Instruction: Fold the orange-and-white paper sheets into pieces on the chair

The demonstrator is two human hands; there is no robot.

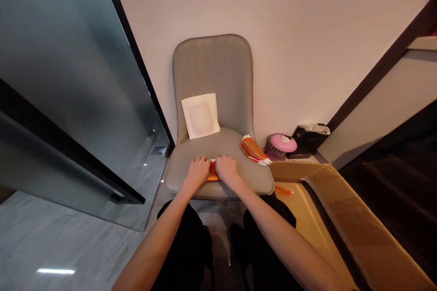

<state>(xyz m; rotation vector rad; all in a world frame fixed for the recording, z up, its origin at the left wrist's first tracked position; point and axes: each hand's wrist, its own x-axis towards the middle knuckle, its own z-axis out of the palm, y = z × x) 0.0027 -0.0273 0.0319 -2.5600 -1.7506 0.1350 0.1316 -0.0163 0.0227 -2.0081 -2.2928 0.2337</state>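
Both hands are close together over the front of the grey chair seat. My left hand (199, 169) has its fingers curled down on the left side of an orange paper (213, 173) with a white edge. From the other side, my right hand (226, 168) presses on the same paper, fingers also curled. Much of the paper is hidden under the hands. To the right on the seat lies a fanned pile of folded orange-and-white papers (254, 150). White square sheets (200, 116) with a pale tinted middle lean against the chair back.
The grey chair (215, 63) stands against a wall. An open cardboard box (362, 218) is at the right, with an orange strip (283, 190) inside. Behind it are a pink device (284, 142) and a black box (309, 141). A frosted glass door (78, 77) is on the left.
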